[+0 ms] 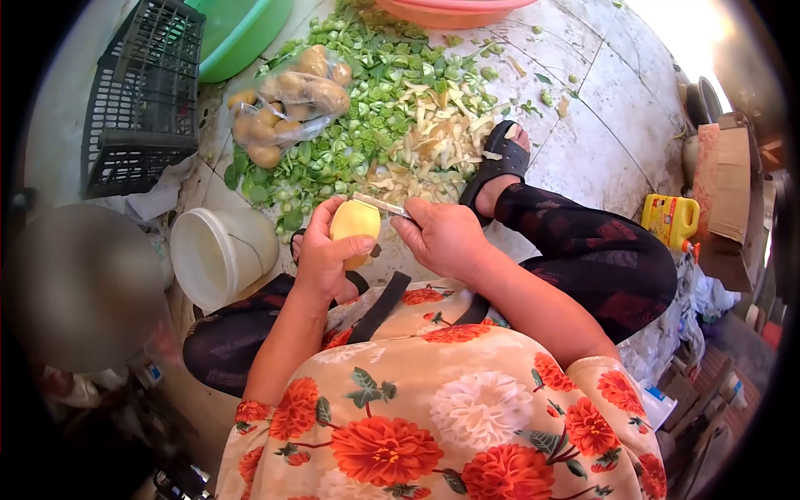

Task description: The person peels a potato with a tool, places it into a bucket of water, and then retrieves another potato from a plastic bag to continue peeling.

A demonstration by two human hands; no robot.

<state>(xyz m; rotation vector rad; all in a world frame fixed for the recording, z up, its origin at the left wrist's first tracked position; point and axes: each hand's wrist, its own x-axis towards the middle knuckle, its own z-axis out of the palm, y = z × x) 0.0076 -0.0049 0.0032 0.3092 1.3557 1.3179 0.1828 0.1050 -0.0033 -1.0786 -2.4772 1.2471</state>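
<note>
My left hand (pixel 321 254) is closed around a yellow, mostly peeled potato (pixel 357 223), held above my lap. In my right hand (pixel 446 239) is a peeler (pixel 383 205), its blade end lying against the top of the potato. A dark patch shows at the potato's lower right side. Just beyond my hands, pale potato peelings (pixel 442 142) lie heaped on the floor beside a wide spread of chopped green leaves and stems (pixel 367 92). A clear plastic bag of unpeeled potatoes (pixel 287 104) rests on the greens at the left.
A white bucket (pixel 204 258) stands at my left, near a black plastic crate (pixel 142 100). Behind are a green basin (pixel 242 37) and a pink basin (pixel 454 10). A yellow jug (pixel 669 218) and a cardboard box (pixel 729 200) are at the right, past my sandaled foot (pixel 504 162).
</note>
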